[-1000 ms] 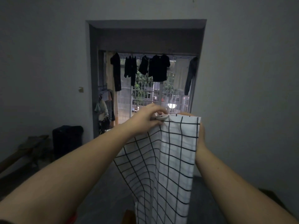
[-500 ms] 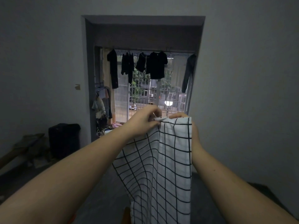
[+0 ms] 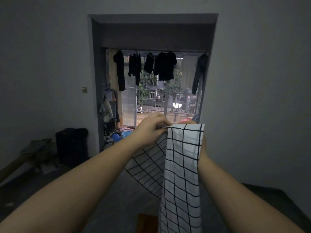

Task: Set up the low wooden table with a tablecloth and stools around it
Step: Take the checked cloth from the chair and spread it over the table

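Note:
A white tablecloth point(image 3: 181, 174) with a black grid pattern hangs folded from both hands, held up at chest height in front of me. My left hand point(image 3: 151, 128) pinches its top edge at the left corner of the fold. My right hand point(image 3: 201, 142) is mostly hidden behind the cloth; only fingertips show over the top edge and the wrist at the side. A brown wooden corner point(image 3: 146, 222), possibly the low table or a stool, shows at the bottom, partly covered by the cloth.
A doorway point(image 3: 151, 81) straight ahead leads to a barred balcony with dark clothes hanging. A black suitcase point(image 3: 71, 145) stands by the left wall beside a wooden bench point(image 3: 25, 157) with clutter. Blue basins point(image 3: 125, 134) sit at the doorway. A dark surface point(image 3: 277, 199) lies at right.
Both hands with the cloth have shifted slightly, and the left hand's fingers have worked along the top edge. The view has tilted a little.

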